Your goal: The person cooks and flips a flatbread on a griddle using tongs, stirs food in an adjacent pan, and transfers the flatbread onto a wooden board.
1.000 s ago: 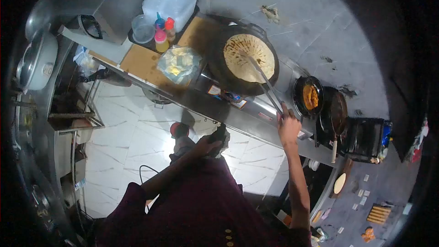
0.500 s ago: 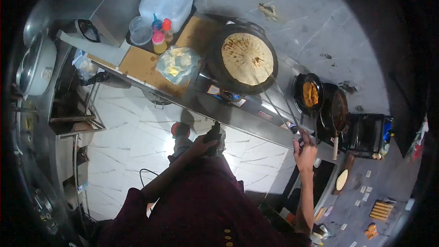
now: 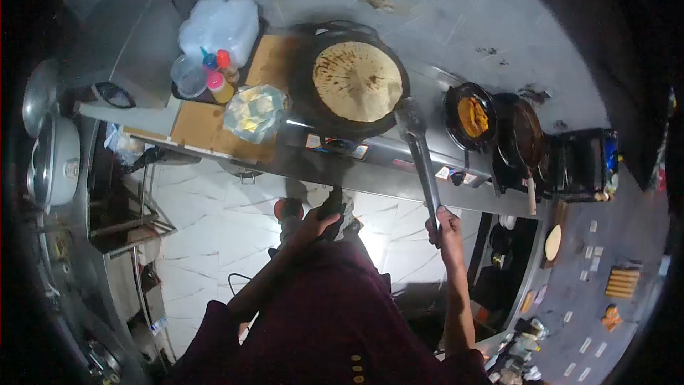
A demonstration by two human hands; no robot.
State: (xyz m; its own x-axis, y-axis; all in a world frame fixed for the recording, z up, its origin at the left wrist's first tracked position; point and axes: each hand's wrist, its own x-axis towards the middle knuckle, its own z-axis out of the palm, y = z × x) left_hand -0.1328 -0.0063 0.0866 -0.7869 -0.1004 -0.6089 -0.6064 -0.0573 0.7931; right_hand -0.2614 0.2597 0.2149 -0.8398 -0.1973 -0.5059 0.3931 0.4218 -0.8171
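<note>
Both full: R grip (image 3: 447,231) has tongs (image 3: 423,164) by griddle rim (image 3: 303,93), L grip (image 3: 315,227) dark item (image 3: 330,204) nr counter edge (image 3: 377,183).

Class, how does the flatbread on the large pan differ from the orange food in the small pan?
Colour: the flatbread is pale with dark brown marks; the orange food is far brighter.
Shape: the flatbread is a flat, round sheet; the orange food is an irregular pile.
Cover: the flatbread fills most of the large pan; the orange food leaves more of the small pan bare.
Shared: both lie on dark, round pans.
</note>
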